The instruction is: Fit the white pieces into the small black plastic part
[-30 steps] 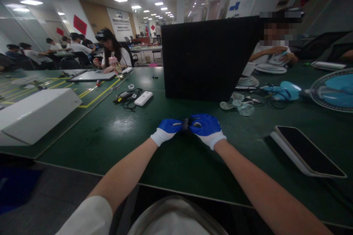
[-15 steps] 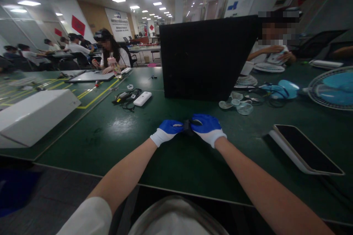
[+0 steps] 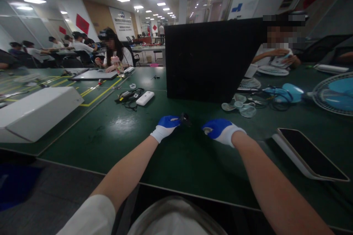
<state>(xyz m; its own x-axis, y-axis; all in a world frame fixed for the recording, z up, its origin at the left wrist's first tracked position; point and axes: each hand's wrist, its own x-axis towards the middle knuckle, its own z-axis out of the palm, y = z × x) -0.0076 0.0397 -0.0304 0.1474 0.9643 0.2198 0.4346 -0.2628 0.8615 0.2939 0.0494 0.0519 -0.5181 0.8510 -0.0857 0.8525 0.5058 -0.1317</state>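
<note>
One dark part [image 3: 185, 119], jutting rightward — axis blurred

L hand [image 3: 168, 122] pinching | R hand [image 3: 218, 129] apart, curled | arms [image 3: 131, 167] fwd

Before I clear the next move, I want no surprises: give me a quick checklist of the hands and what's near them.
1. Small black part held at the left hand's fingertips: ok.
2. Right hand apart from that part: ok, a gap shows.
3. Right hand holding nothing: cannot tell, fingers curled.
4. Both hands gloved: ok.
5. Fan blades apart from right hand: ok.
6. Part's details readable: not ok, too small and dark.
</note>
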